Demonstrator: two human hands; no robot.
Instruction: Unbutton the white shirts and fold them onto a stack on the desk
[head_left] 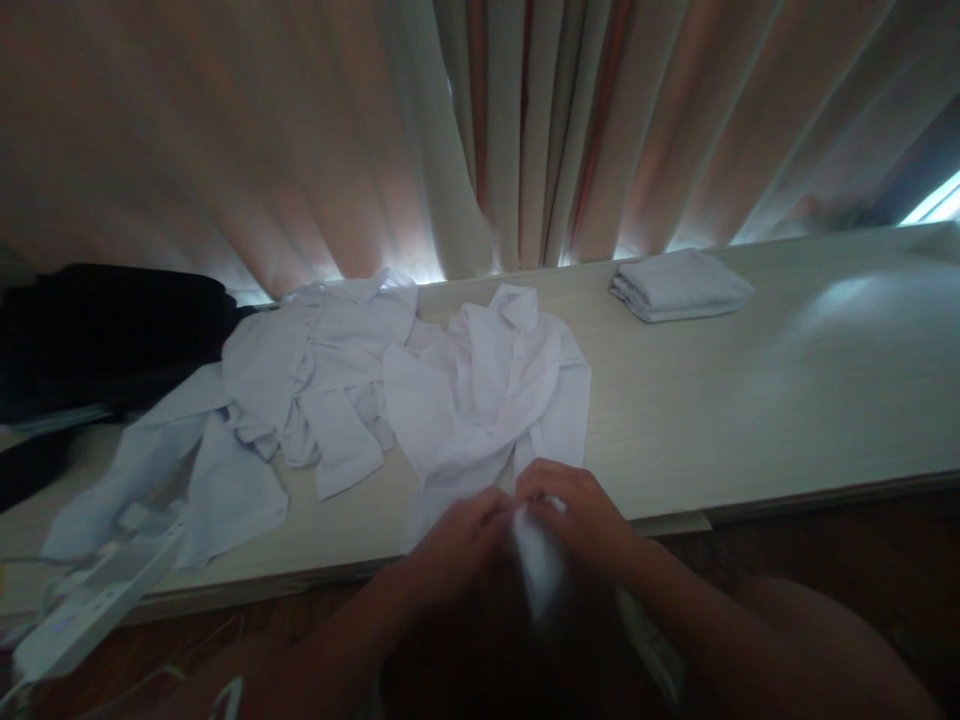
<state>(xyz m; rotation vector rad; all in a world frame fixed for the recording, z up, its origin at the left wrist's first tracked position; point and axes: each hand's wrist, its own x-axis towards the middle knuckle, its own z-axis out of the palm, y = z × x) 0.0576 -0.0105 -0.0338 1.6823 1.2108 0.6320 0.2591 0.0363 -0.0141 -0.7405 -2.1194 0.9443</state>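
My left hand (463,535) and right hand (574,515) meet at the near table edge, fingers of both pinched on the hem of the white shirt (487,395). Shirt lies flat on the pale table (787,400), collar toward the curtain (525,130). Just left of it: a crumpled heap of light shirts (300,390). Well apart, far right: a folded stack (679,285). Power strip (90,600) at the left edge.

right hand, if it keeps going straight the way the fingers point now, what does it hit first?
The right hand points left across the hem of the white shirt, so it would most likely meet the left hand first; their fingertips already look nearly touching over the pinched fabric. Depth between them is unclear.
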